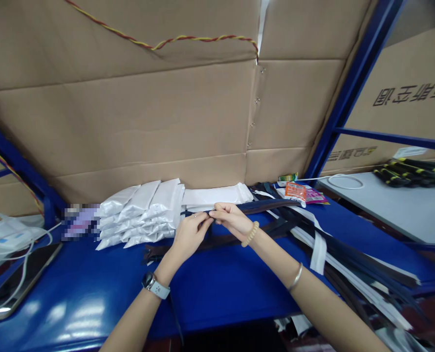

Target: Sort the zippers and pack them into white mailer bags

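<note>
My left hand (188, 233) and my right hand (229, 218) meet over the blue table (93, 293), both pinching a long dark navy zipper (265, 205). The zipper runs from my fingers off to the right, toward a heap of dark and white zippers (335, 249). A dark brown zipper (159, 252) lies flat on the table just below my hands. My left wrist wears a watch, my right wrist a bead bracelet and a thin bangle.
White plastic packets (144, 210) are stacked behind my hands against a cardboard wall (147, 122). A phone (23, 278) with white cables lies at the left. Small orange sachets (296, 190) sit at the back right. A grey shelf (397, 205) holds black-and-yellow items.
</note>
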### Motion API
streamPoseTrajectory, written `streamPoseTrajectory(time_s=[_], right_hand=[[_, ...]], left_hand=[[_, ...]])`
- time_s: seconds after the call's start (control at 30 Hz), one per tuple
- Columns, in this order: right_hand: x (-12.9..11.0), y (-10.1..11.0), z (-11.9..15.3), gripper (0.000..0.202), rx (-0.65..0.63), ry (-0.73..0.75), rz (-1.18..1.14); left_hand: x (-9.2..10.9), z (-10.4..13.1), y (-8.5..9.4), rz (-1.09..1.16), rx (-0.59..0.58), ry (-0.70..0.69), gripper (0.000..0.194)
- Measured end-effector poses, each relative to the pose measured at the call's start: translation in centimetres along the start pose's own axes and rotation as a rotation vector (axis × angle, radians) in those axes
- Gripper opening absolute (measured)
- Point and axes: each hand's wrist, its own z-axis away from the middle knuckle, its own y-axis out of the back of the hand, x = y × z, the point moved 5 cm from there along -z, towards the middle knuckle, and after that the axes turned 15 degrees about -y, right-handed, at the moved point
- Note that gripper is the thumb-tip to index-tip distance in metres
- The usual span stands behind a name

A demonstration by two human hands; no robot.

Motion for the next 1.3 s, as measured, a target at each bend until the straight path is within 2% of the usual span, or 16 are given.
streamPoseTrajectory(time_s=[0.17, 0.43, 0.8, 0.97, 1.1, 1.2, 1.3], right_hand=[[-0.3, 0.6, -0.1, 0.047, 0.039, 0.003, -0.033], [-2.6, 3.7, 0.9, 0.048, 0.125, 0.059, -0.241], [-2.9, 10.9, 6.2, 0.048, 0.297, 0.109, -0.283], [-2.8, 15.1, 8.5, 0.045, 0.419, 0.111, -0.283], [-2.6, 18.8, 9.9, 0.047, 0.524, 0.134, -0.248], [-2.2, 19.8, 10.5, 0.048, 0.575, 0.138, -0.18], [-1.8, 19.5, 10.6, 0.046, 0.601, 0.119, -0.047]], left_hand=[[0.8, -0.2, 0.2, -0.006, -0.124, -0.063, 0.027], [1.4, 0.5, 1.9, -0.072, -0.157, -0.021, 0.03], [0.9, 6.0, 4.5, -0.168, -0.303, 0.041, 0.031], [0.3, 8.8, 6.8, -0.203, -0.359, 0.107, 0.032], [-1.2, 11.0, 8.9, -0.256, -0.364, 0.181, 0.034], [-2.4, 12.2, 10.0, -0.277, -0.373, 0.231, 0.035], [-3.3, 12.6, 10.2, -0.289, -0.362, 0.258, 0.035]])
